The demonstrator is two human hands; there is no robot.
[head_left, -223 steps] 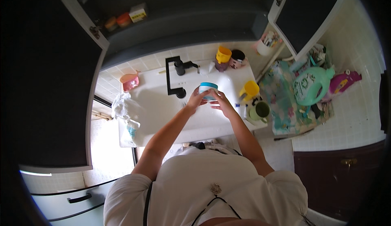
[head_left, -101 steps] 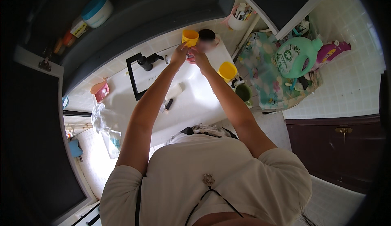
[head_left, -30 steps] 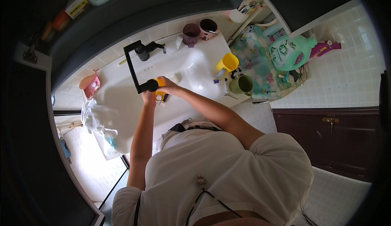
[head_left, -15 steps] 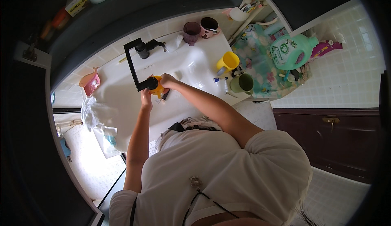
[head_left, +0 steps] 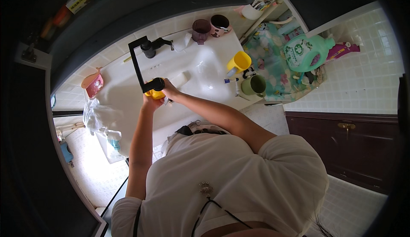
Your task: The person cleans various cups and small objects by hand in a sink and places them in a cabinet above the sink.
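A small yellow cup (head_left: 155,94) is held directly under the spout head of the black faucet (head_left: 145,61), over the white sink (head_left: 128,87). It is gripped from below by the left hand (head_left: 150,103), fingers curled around its base, while the right hand (head_left: 170,90) is closed on its far side, touching the rim. Whether water is running cannot be told. The step in hand is judged to be a rinse of the cup under the tap; the next move would call for the cup to be turned or tipped within the grasp and then carried clear of the spout.

Little room is left above the grip, where the spout is almost touching. To the right of the grip, open basin is found, bounded by the sink's edge, where a yellow mug (head_left: 239,61) and a green mug (head_left: 254,85) stand. Beyond the grip, two dark mugs (head_left: 209,26) are set by the wall. To the left, a clear plastic bag (head_left: 98,116) hangs over the rim.
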